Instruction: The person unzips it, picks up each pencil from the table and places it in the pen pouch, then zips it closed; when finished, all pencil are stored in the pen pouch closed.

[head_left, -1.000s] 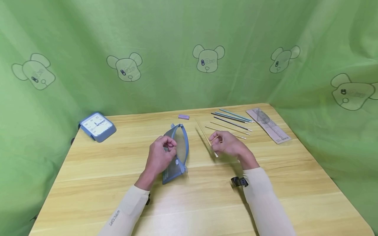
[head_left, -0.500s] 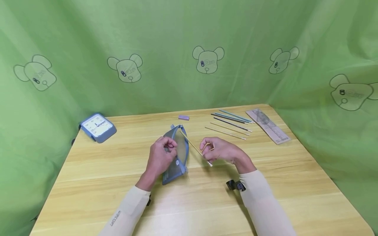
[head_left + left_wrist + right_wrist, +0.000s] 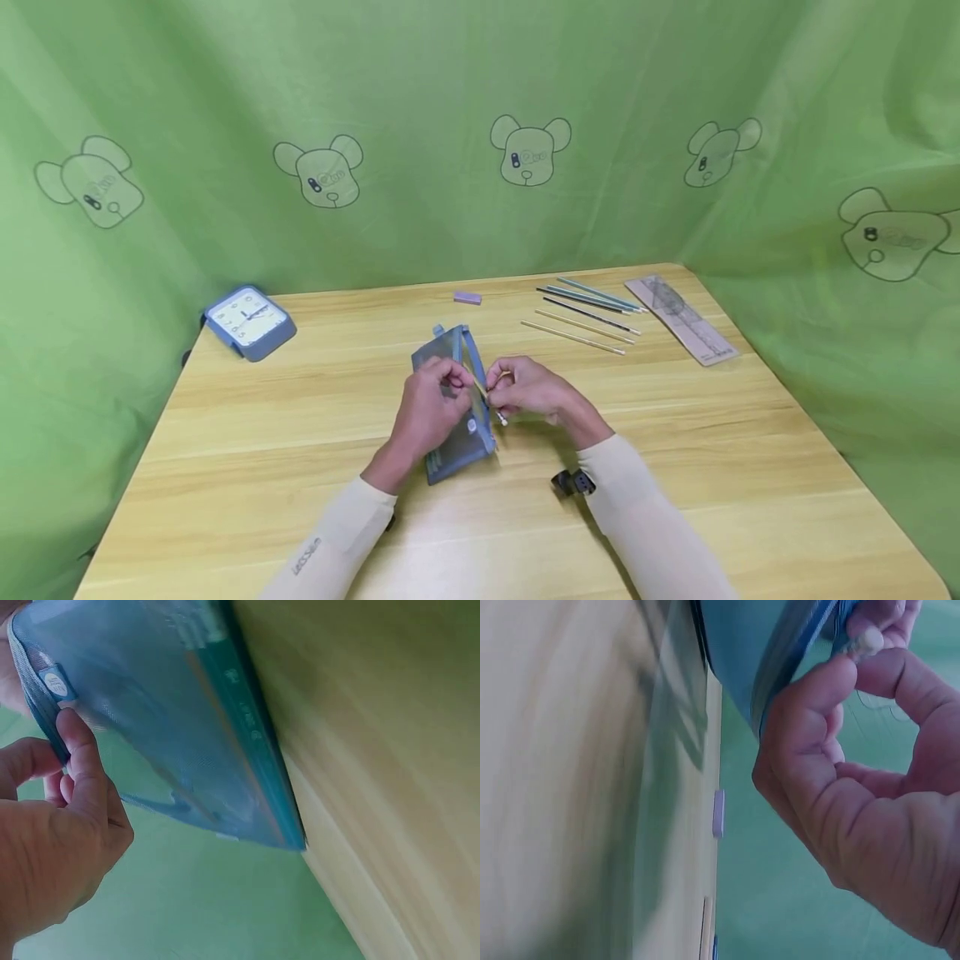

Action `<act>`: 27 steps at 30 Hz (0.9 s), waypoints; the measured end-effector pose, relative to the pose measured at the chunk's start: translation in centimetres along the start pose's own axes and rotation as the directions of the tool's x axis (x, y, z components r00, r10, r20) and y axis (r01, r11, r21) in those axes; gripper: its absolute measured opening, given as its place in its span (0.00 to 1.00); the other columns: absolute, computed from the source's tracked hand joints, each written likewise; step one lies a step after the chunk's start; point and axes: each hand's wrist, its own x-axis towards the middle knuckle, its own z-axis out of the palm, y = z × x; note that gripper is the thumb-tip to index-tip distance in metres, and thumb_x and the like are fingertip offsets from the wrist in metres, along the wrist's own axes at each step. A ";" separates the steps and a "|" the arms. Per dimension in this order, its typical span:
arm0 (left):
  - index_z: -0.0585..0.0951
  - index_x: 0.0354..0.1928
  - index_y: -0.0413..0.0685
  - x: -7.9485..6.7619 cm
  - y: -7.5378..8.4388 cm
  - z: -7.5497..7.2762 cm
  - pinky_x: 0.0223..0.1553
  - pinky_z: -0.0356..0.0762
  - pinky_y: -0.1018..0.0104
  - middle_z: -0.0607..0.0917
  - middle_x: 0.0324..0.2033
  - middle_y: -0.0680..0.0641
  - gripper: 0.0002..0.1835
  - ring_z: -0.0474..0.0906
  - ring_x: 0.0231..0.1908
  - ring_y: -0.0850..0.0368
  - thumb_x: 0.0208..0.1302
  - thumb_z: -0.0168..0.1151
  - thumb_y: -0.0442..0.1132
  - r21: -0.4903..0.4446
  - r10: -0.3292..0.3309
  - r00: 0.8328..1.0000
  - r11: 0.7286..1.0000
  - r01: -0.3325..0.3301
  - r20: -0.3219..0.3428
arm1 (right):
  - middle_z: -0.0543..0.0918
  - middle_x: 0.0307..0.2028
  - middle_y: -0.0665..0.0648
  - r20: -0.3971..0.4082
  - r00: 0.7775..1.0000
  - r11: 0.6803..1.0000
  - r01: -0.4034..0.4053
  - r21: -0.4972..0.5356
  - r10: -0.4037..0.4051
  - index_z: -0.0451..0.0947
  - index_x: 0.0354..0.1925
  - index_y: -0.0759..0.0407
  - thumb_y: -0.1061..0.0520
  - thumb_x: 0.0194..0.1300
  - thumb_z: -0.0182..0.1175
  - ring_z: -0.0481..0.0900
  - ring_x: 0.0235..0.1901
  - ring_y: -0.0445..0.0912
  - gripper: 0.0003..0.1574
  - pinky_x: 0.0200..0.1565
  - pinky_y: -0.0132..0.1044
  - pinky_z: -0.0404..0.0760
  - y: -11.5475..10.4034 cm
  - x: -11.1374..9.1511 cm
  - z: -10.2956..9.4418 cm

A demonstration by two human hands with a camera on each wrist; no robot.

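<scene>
A blue mesh zip pencil case (image 3: 457,450) stands on the table with its zipper side open. My left hand (image 3: 431,407) pinches one edge of that opening between thumb and fingers. My right hand (image 3: 532,389) is at the opposite edge and pinches a yellow pencil (image 3: 477,386), whose far part is inside the case. In the right wrist view, the pencil's white eraser end (image 3: 865,643) sticks out between thumb and forefinger. Through the mesh in the left wrist view, green pencils (image 3: 244,720) lie along the bottom of the case.
Several pencils (image 3: 588,308), blue, dark and yellow, lie at the back right beside a packet with a ruler (image 3: 682,321). A purple eraser (image 3: 467,297) lies near the back edge. A blue clock (image 3: 251,322) stands at the back left.
My right hand has moved left with the yellow pencil, and most of the pencil has entered the case. My left hand and the case have shifted slightly right and nearer.
</scene>
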 end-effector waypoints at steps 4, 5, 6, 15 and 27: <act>0.86 0.36 0.44 0.0 -0.1 0.3 0.42 0.84 0.73 0.83 0.37 0.46 0.07 0.81 0.39 0.57 0.59 0.70 0.25 -0.009 -0.012 1.000 1.000 0.012 0.002 | 0.77 0.26 0.51 -0.038 0.999 1.000 0.020 -0.009 -0.020 0.74 0.40 0.66 0.71 0.61 0.62 0.75 0.25 0.42 0.09 0.30 0.29 0.80 -0.3 0.2 1.1; 0.86 0.36 0.44 0.0 -0.1 0.3 0.42 0.84 0.73 0.83 0.37 0.46 0.07 0.81 0.39 0.57 0.59 0.70 0.25 -0.007 -0.012 1.000 1.000 0.012 -0.002 | 0.76 0.26 0.51 -0.050 0.998 1.000 0.025 -0.019 -0.026 0.75 0.39 0.66 0.71 0.60 0.63 0.76 0.26 0.42 0.09 0.31 0.30 0.83 -0.5 0.3 1.4; 0.86 0.36 0.44 0.0 -0.2 0.3 0.42 0.85 0.73 0.84 0.37 0.46 0.07 0.82 0.39 0.57 0.59 0.70 0.25 -0.003 -0.011 1.000 1.000 0.011 -0.009 | 0.76 0.27 0.52 -0.064 0.997 0.999 0.031 -0.034 -0.033 0.75 0.38 0.66 0.72 0.60 0.63 0.76 0.27 0.43 0.09 0.33 0.31 0.85 -0.6 0.3 1.6; 0.85 0.36 0.43 0.4 -0.5 -0.2 0.38 0.85 0.75 0.84 0.37 0.44 0.07 0.84 0.40 0.53 0.59 0.69 0.24 -0.048 -0.008 0.996 0.999 0.003 -0.089 | 0.84 0.34 0.57 -0.203 0.973 0.968 0.061 -0.245 -0.112 0.81 0.38 0.63 0.72 0.65 0.66 0.81 0.35 0.44 0.07 0.37 0.30 0.85 -1.2 0.5 3.5; 0.86 0.36 0.43 0.7 -0.2 -1.5 0.37 0.83 0.76 0.84 0.38 0.44 0.09 0.83 0.41 0.52 0.59 0.68 0.23 -0.062 -0.071 0.994 0.996 0.066 -0.086 | 0.87 0.43 0.61 -0.215 0.955 0.923 0.115 -0.367 -0.205 0.83 0.47 0.65 0.64 0.71 0.67 0.83 0.43 0.48 0.08 0.49 0.34 0.85 -0.6 -0.1 -1.7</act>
